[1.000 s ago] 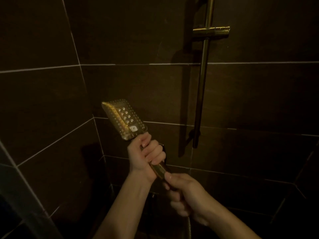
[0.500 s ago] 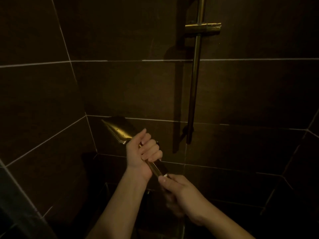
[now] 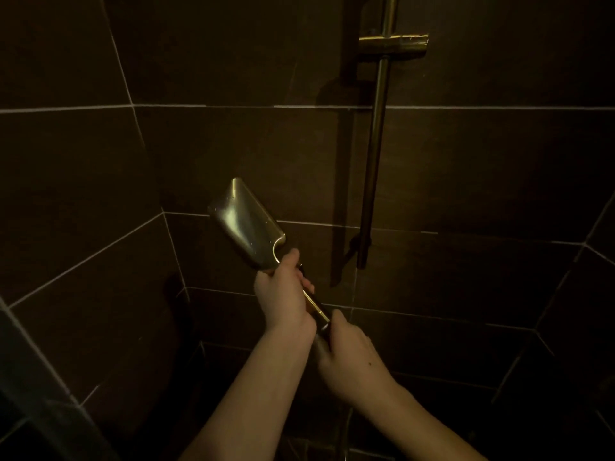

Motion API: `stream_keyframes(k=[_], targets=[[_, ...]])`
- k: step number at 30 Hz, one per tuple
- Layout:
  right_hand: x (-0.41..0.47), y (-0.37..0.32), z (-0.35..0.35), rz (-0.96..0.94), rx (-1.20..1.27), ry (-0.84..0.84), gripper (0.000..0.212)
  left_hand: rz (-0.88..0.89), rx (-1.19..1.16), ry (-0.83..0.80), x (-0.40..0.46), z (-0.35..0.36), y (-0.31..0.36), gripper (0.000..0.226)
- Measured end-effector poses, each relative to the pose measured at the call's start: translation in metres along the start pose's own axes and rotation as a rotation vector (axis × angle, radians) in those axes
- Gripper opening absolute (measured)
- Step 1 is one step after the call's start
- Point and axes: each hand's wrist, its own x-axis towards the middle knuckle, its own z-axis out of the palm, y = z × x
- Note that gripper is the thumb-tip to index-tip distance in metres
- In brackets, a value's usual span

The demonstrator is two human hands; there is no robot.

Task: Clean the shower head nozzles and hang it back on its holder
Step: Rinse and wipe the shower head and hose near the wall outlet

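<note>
A brass rectangular shower head [image 3: 248, 224] points up and to the left, its smooth back toward me and its nozzle face hidden. My left hand [image 3: 283, 289] grips the upper handle just below the head. My right hand [image 3: 349, 357] grips the lower end of the handle where the hose [image 3: 346, 430] joins. The brass holder [image 3: 394, 44] sits on a vertical rail [image 3: 374, 154] up and to the right, with nothing in it.
Dark tiled walls with pale grout lines meet in a corner [image 3: 173, 247] left of the shower head. The rail's lower mount [image 3: 361, 251] is fixed to the wall just right of my left hand.
The shower head has been rotated about its handle: the nozzle face showed a second ago, now only the smooth back shows. Both hands kept their grip.
</note>
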Motion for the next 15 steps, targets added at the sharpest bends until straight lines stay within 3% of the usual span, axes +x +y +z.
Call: stream_keyframes(k=[2, 4, 6, 8, 9, 10, 13, 15], targets=[[0.004, 0.000, 0.001, 0.010, 0.085, 0.000, 0.011, -0.011, -0.013, -0.016, -0.002, 0.001, 0.002, 0.013], [0.008, 0.001, -0.003, 0.071, 0.251, -0.121, 0.011, -0.082, -0.020, -0.101, 0.002, -0.006, 0.006, 0.010], [0.006, 0.002, -0.008, 0.141, 0.501, -0.358, 0.015, -0.190, -0.063, -0.440, 0.013, -0.016, 0.009, 0.036], [0.002, 0.002, -0.011, 0.170, 0.692, -0.536, 0.020, -0.254, -0.153, -0.804, 0.019, -0.022, 0.013, 0.039], [0.000, 0.002, -0.011, 0.161, 0.730, -0.560, 0.020, -0.236, -0.144, -0.852, 0.020, -0.022, 0.015, 0.036], [0.000, 0.001, -0.011, 0.149, 0.732, -0.540, 0.018, -0.213, -0.096, -0.818, 0.020, -0.020, 0.014, 0.033], [0.006, 0.002, -0.006, 0.127, 0.615, -0.298, 0.010, -0.017, 0.144, -0.445, 0.003, -0.014, 0.013, 0.025], [0.009, 0.004, -0.001, 0.099, 0.518, -0.125, 0.007, 0.080, 0.209, -0.304, -0.003, -0.016, 0.007, 0.047]])
